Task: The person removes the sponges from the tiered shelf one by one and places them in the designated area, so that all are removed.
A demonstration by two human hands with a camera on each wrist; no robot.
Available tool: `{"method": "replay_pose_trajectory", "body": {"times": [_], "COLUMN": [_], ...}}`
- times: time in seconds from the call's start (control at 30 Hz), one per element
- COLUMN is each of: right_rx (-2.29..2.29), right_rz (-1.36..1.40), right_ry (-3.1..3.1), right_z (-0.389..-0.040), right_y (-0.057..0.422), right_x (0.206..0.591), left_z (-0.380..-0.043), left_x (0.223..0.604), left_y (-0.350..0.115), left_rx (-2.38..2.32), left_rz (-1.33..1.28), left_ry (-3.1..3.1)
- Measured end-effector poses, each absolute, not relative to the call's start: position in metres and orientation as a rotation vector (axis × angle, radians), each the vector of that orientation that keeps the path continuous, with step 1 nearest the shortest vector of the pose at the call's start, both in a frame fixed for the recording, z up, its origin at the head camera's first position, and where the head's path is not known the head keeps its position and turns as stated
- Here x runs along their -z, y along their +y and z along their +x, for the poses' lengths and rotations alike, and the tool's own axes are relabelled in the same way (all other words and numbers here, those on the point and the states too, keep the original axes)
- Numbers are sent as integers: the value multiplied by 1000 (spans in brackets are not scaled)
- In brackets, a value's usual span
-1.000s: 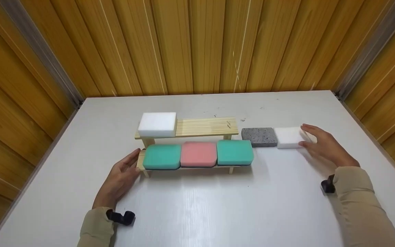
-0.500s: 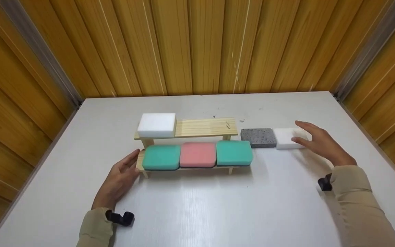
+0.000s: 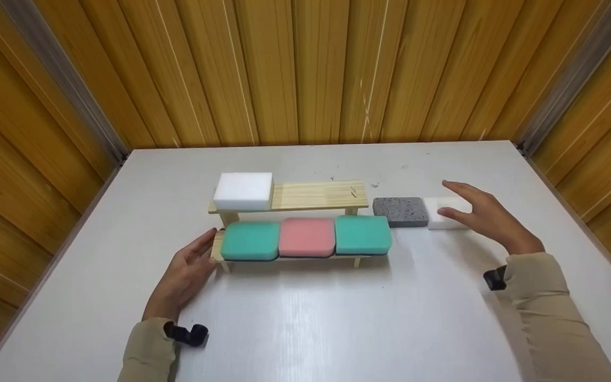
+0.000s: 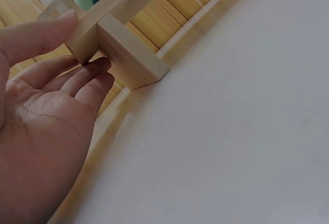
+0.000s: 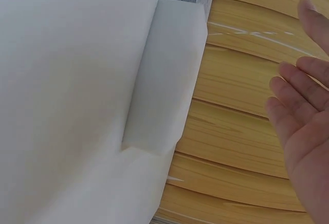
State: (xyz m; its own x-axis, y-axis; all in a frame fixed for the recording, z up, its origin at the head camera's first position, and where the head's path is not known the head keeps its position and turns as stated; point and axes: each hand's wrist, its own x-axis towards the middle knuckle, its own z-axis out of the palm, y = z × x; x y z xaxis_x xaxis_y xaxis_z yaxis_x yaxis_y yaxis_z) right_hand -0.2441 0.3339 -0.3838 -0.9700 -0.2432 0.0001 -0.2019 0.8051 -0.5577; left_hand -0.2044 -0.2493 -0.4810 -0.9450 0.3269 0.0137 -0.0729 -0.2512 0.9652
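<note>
Here, left fingers (image 3: 203, 243) on wooden stand (image 3: 219, 245), right fingers (image 3: 463, 191) wide apart

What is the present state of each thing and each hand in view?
Lower shelf, standing, nearly filled
Upper shelf, standing, partly bare
Left white block, lying flat
Left green sponge, lying flat
Pink sponge, lying flat
Right green sponge, lying flat
Gray block, lying flat
Right white block, lying flat
Left hand, holding lower shelf's end
Right hand, open, holding nothing
</note>
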Motion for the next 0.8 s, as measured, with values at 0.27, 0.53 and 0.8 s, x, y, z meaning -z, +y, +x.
{"method": "replay_pose_trajectory", "body": {"times": [0.27,0.53,0.8], "right_rx": [876,884,918], "right_rz": [-430,-576,-692], "right_ry": [2920,2920,2887], "right_z": [-240,-236,-230], "right_y": [314,295,280], "right_x": [376,374,378], "left_z": [-204,-204,-207], "left_x": [478,478,479], "left_y": [-250,-250,-248], "left_rx": [-2256,-2245,-2246], "left_rz": [292,265,259], "left_ry": [1785,1799,1779]}}
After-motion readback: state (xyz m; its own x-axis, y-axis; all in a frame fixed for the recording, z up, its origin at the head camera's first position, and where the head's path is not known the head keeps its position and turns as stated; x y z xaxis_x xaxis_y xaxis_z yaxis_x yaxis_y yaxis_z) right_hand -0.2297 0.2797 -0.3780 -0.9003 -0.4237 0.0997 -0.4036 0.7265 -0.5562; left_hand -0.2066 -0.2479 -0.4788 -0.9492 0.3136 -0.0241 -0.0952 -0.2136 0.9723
